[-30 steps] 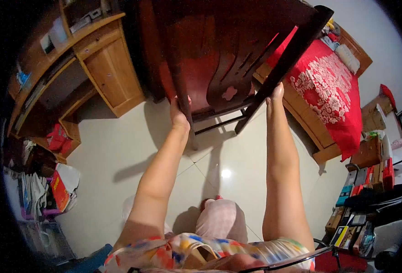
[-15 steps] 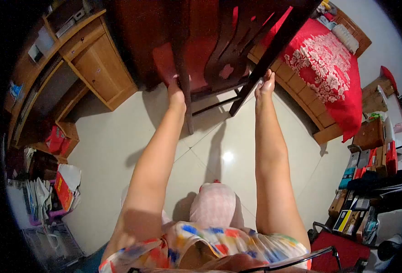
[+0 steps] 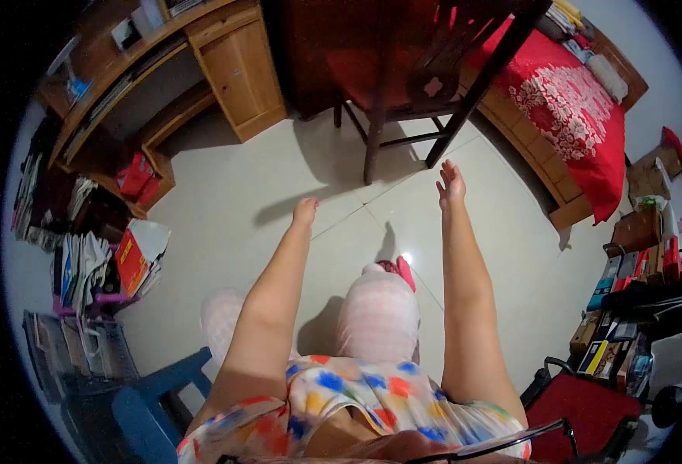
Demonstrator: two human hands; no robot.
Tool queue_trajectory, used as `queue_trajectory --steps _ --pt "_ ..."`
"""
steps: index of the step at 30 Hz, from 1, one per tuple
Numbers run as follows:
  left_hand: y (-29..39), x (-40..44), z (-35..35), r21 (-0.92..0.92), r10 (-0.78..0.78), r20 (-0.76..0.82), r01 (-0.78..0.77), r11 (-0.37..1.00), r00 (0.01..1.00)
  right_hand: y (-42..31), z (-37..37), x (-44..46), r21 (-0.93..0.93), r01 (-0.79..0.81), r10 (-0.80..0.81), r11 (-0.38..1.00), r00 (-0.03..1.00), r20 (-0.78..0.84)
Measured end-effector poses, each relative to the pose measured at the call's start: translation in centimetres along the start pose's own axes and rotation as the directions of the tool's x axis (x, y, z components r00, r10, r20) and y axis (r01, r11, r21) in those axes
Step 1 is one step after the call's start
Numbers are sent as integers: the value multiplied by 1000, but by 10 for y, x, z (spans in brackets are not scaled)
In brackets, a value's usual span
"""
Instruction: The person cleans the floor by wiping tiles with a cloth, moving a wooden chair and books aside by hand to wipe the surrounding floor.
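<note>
A dark wooden chair [image 3: 433, 89] with a carved back and red seat stands upright in front of me, its legs on the tiled floor. My left hand [image 3: 306, 210] is in the air, short of the chair's near left leg and apart from it. Its fingers are foreshortened and look loosely bent, with nothing visible in them. Close by the chair's right rear leg, my right hand [image 3: 450, 182] is open, fingers spread and holding nothing. Between the hand and that leg a small gap shows.
A wooden desk [image 3: 236, 73] is at the far left, a bed with a red cover [image 3: 565, 108] at the right. Papers and books [image 3: 128, 263] are piled on the left. Boxes [image 3: 611, 309] line the right side. A blue stool [image 3: 159, 394] and red chair [image 3: 584, 414] flank me.
Both hands have come off the chair's back posts and are apart from it. The chair appears farther away, and the view has shifted so more floor shows. A slipper now shows below me.
</note>
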State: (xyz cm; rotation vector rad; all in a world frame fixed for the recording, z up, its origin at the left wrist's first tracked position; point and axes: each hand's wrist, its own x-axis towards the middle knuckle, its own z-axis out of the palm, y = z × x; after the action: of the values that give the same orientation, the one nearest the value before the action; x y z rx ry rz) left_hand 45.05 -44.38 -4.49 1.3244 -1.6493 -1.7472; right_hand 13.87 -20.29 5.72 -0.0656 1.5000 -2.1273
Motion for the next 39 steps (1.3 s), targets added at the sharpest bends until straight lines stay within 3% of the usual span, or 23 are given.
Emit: queue_trajectory --steps 7,10,13,14,18,21,23,24,26,28,30,32,35,36,37,38,39 --pt "-69 -63 -42 -162 -44 -66 33 986 997 -7 36 -94 -255 6 68 967 958 279" --pt "-115 -74 -38 -114 -50 -114 37 993 992 -21 55 -132 -435 59 121 899 919 374" --pt "-143 -94 -46 149 -132 73 120 981 989 -28 73 -167 -583 75 241 809 862 446" --pt "-153 -101 -46 111 -128 61 120 986 990 -26 76 -173 -635 80 295 768 836 463" --pt "-199 -122 -47 52 -142 -6 142 989 990 12 65 -162 -716 86 375 693 805 460" --pt "-266 -96 -65 201 -162 1 158 967 987 75 28 -141 -710 54 251 702 915 317" --pt "-259 -116 -74 95 -280 -5 280 955 960 140 -21 -125 -721 102 125 685 959 255" --pt "-271 -116 -77 144 -288 -22 288 947 957 171 -47 -122 -733 149 45 664 970 238" --pt "-309 -110 -92 262 -294 -75 304 916 953 200 -80 -140 -888 105 9 447 992 122" --pt "-340 -108 -101 395 -287 -147 322 860 947 228 -104 -144 -847 25 5 530 999 32" --pt "-345 -116 -109 355 -334 -131 358 864 934 257 -125 -149 -930 106 -100 351 992 76" --pt "-350 -120 -114 312 -362 -110 378 872 926 287 -147 -148 -944 289 -232 -160 918 321" --pt "-353 -117 -122 232 -377 -85 386 893 922 319 -168 -142 -961 247 -259 -123 927 271" --pt "-347 -118 -121 197 -384 -83 393 898 919 314 -154 -143 -969 102 -279 226 960 36" --pt "-338 -120 -118 160 -390 -78 398 903 917 298 -134 -148 -838 -46 -217 544 957 -194" --pt "-324 -121 -114 131 -390 -71 396 909 918 287 -121 -149 -590 -175 -86 788 918 -386" --pt "-308 -123 -109 98 -388 -62 392 914 920 291 -125 -144 -659 -136 -123 740 936 -331"
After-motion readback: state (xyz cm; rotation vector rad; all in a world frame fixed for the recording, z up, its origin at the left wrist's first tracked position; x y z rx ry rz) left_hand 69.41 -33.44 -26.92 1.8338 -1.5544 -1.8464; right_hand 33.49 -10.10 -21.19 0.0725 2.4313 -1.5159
